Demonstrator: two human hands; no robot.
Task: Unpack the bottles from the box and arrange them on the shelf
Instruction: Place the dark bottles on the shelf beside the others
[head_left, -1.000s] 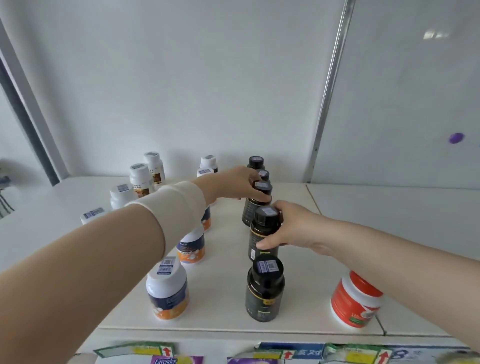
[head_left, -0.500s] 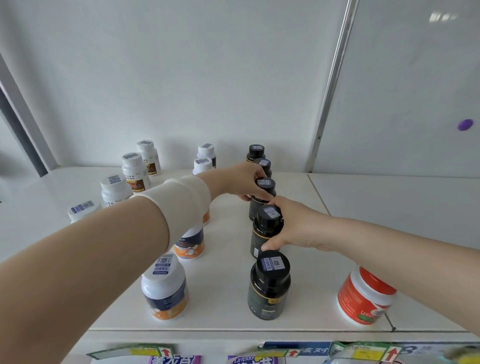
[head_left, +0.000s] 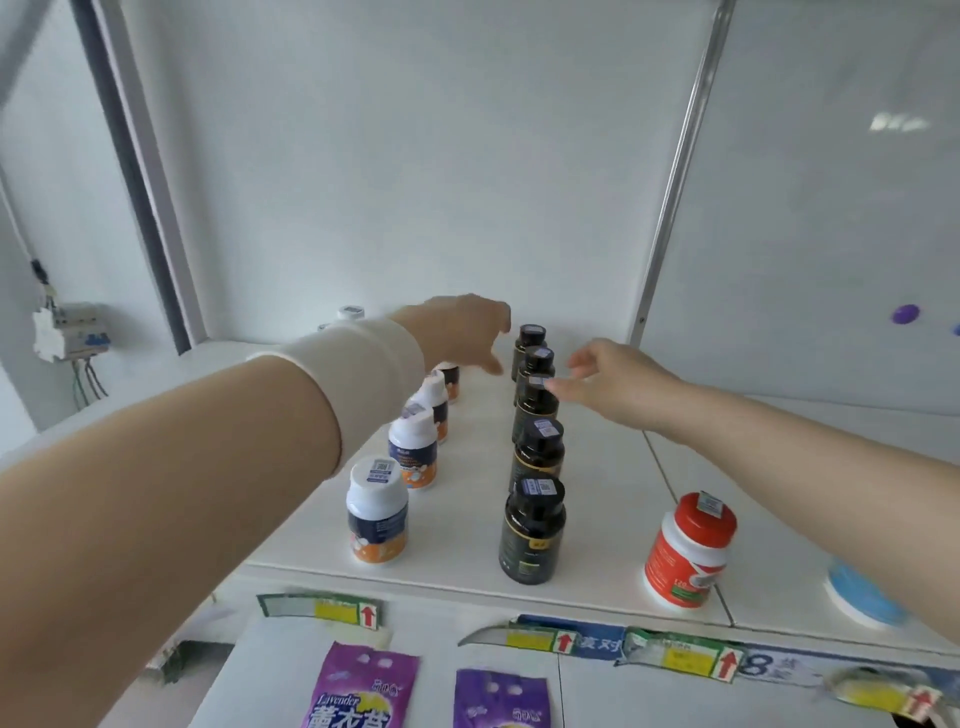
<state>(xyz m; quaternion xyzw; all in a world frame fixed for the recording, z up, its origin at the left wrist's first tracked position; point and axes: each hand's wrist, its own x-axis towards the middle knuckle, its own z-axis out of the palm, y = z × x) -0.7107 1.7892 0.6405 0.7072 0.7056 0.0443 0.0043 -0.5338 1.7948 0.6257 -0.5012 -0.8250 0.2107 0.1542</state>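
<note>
- Black bottles (head_left: 532, 525) and white bottles (head_left: 376, 514) stand in two rows on the shelf (head_left: 457, 519).
- Left hand (head_left: 462, 332) is loosely spread and empty between the far ends of the rows.
- Right hand (head_left: 608, 379) is relaxed, with its fingertips beside a black cap.
- Red jar (head_left: 685, 551) stands apart to the right.

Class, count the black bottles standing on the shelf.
5 black bottles in one row: front bottle, second, third, fourth, rear bottle. None seems hidden.
</note>
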